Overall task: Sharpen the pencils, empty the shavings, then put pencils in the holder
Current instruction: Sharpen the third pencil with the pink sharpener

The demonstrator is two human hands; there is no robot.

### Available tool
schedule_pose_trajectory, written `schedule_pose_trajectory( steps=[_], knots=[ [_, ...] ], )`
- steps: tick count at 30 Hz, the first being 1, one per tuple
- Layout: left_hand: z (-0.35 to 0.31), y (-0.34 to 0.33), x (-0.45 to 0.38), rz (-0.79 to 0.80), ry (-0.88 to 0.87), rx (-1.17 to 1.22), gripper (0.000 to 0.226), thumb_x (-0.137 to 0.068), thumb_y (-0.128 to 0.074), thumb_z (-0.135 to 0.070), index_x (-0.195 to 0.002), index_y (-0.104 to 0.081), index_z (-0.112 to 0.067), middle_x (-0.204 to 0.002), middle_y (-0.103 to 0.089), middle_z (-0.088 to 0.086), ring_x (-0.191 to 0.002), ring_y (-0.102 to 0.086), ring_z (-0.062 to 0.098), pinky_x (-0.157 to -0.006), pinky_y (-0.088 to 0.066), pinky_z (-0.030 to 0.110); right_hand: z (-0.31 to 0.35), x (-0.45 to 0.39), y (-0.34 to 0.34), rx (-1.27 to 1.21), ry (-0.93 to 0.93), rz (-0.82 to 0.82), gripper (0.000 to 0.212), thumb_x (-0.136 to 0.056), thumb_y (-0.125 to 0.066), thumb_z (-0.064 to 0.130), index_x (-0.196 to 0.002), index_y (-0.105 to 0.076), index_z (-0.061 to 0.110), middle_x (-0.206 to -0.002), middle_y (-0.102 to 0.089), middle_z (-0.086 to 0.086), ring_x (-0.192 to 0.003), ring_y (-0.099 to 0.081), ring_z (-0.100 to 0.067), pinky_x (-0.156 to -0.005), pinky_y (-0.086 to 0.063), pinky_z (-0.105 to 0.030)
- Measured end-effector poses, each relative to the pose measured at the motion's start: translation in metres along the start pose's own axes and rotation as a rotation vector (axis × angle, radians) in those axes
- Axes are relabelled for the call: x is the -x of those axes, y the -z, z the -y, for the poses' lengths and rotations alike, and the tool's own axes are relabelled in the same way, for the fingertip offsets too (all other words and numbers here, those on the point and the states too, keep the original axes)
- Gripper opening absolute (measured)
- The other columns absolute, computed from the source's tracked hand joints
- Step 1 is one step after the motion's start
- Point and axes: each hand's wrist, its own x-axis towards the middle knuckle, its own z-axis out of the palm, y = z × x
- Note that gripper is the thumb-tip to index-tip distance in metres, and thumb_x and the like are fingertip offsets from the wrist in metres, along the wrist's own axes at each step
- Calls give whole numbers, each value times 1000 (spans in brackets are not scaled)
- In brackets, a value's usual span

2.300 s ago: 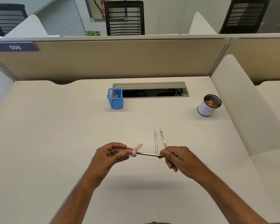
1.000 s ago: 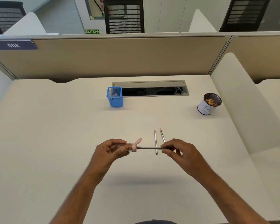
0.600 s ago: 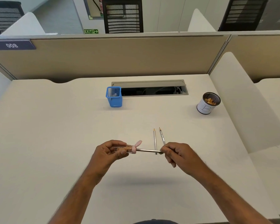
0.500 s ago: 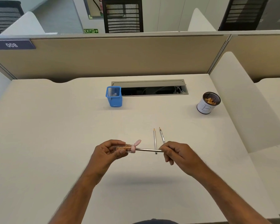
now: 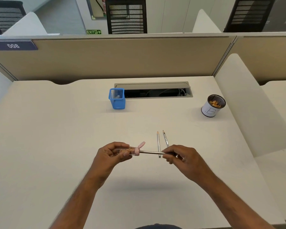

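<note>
head view — forward-down, over desk [image 5: 56, 146]

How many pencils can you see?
3. One pencil is held between both hands, its tip in the sharpener. Two more lie on the desk behind it. The blue holder might hide others.

Bright, even light from above; a soft shadow lies on the desk [image 5: 40, 146] under the arms. Wide-angle bending curves the partition [image 5: 122, 60] edges. Sharp at centre, forearms slightly blurred low down
</note>
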Motion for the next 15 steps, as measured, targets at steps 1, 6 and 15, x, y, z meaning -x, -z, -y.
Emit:
schedule_pose_trajectory(
  steps=[1,6,15],
  knots=[
    [1,2,1,5,5,-11,64,-64,-105,-57,-111,-85,-19,-116,-87,18,-112,-84,37,-99,-68,38,0,0,0,-43,-31,24,13,-97,-66,43,-99,-75,33,-83,-74,10,-74,-72,-14,-70,-52,-16],
    [4,8,6,29,7,-111,60,-70,-101,-56,-116,-83,-21,-120,-87,10,-118,-82,29,-101,-66,31,-4,-3,-2,-120,-145,127,35,-104,-53,50,-88,-73,27,-61,-72,0,-55,-64,-12,-66,-49,-19],
    [1,23,3,30,-17,-107,55,-75,-100,-51,-117,-82,-20,-129,-85,9,-124,-79,26,-100,-62,24,-16,-2,8,-290,-367,263,46,-113,-48,42,-85,-71,15,-54,-68,-9,-46,-56,-15,-51,-39,-17]
  ],
)
